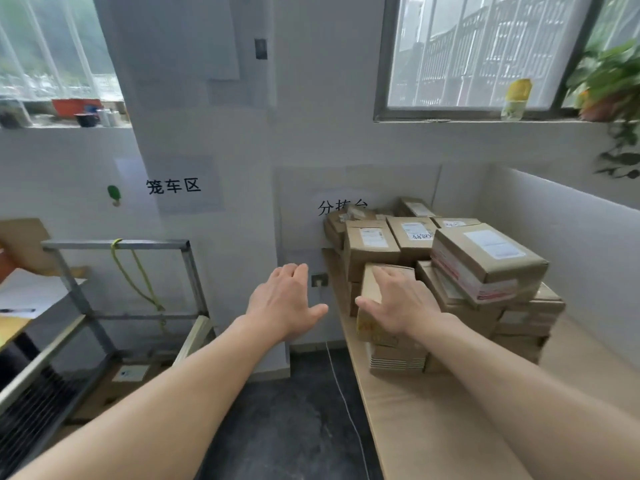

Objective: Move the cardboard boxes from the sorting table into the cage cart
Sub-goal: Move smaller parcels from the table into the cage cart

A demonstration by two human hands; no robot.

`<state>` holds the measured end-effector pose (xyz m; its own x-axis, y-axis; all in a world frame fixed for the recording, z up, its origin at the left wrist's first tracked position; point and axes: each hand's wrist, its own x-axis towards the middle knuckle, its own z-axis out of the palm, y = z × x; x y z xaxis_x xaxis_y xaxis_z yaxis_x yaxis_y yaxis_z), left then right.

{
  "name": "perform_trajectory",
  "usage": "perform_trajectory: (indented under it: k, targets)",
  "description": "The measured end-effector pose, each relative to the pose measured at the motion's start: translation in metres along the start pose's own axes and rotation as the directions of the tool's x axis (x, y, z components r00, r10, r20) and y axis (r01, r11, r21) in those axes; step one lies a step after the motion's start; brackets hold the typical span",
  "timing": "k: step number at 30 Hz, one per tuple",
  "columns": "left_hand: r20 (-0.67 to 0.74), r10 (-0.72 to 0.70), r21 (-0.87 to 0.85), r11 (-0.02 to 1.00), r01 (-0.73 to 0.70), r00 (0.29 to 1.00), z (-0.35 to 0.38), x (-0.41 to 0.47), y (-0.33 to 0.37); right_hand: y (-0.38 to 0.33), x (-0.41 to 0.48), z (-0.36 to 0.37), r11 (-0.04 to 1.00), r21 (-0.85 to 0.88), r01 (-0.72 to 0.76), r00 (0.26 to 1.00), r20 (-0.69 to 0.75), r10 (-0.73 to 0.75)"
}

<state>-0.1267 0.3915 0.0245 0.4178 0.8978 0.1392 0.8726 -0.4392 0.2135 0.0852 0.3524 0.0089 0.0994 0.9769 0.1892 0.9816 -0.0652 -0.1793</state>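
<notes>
Cardboard box (369, 289) on sorting table (433, 410) — right hand (401, 306) lies flat on it, left hand (284, 303) hovers spread, empty.

Two hands out front: left hand (284, 303), right hand (398, 303). One table (408, 427), one cage cart (149, 244). The cardboard boxes (485, 261): I count at least twelve in the pile, more hidden behind. Two windows (478, 53), two wall signs (173, 186), one potted plant (609, 81), one yellow bottle (516, 98).

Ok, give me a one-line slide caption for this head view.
Right hand rests on a cardboard box on the sorting table; left hand open alongside, cage cart at left.
</notes>
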Motion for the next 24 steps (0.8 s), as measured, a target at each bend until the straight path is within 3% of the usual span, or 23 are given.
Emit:
perform_trajectory:
  k: [10,24]
  targets:
    - [0.011,0.234,-0.097,0.968,-0.232,0.972,0.012,0.083,0.016,0.037,0.01,-0.011,0.958,-0.08,-0.275,0.96,-0.085,0.268]
    - [0.078,0.461,-0.219,0.873,-0.436,0.884,0.037,0.154,0.108,0.119,0.003,-0.041,0.818,-0.05,-0.573,0.812,-0.174,0.558]
